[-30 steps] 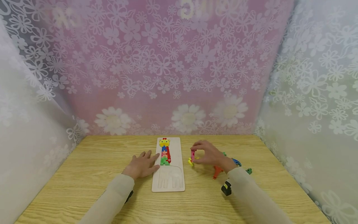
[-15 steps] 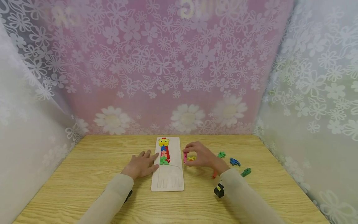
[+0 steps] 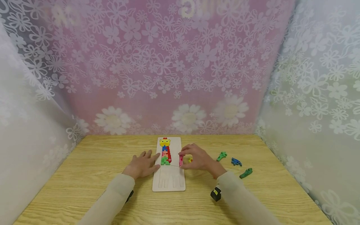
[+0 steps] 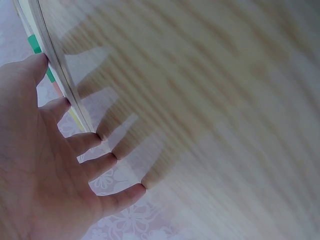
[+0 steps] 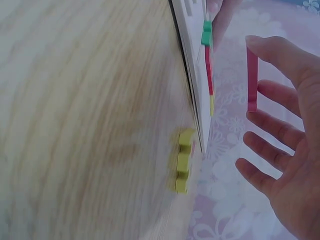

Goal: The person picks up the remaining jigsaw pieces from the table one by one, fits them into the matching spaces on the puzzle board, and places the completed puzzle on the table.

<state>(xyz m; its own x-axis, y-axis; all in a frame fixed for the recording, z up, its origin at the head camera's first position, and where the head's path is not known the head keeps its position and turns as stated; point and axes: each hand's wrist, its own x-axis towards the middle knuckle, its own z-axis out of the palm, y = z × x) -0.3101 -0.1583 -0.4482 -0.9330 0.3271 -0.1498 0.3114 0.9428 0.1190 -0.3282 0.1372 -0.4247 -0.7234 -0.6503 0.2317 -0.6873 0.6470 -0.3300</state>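
A pale wooden puzzle board (image 3: 175,145) lies on the table with a giraffe's yellow head (image 3: 165,142) and several coloured neck pieces (image 3: 165,160) set in it. Its lower part shows bare recesses. My left hand (image 3: 142,165), fingers spread, rests on the table with thumb and fingertips at the board's left edge. Between thumb and fingers, my right hand (image 3: 197,157) pinches a pink puzzle piece (image 5: 252,75), held on edge over the board's right side. Below that hand a yellow puzzle piece (image 5: 183,162) lies on the table beside the board.
Right of my right hand, a light green piece (image 3: 222,155), a blue piece (image 3: 236,162) and a dark green piece (image 3: 246,173) lie loose on the wooden table (image 3: 174,209). Flowered curtains (image 3: 180,78) stand behind the table and along both sides.
My right hand has moved left with the pink piece, from above the yellow piece to over the board's right edge. The left hand stays put.
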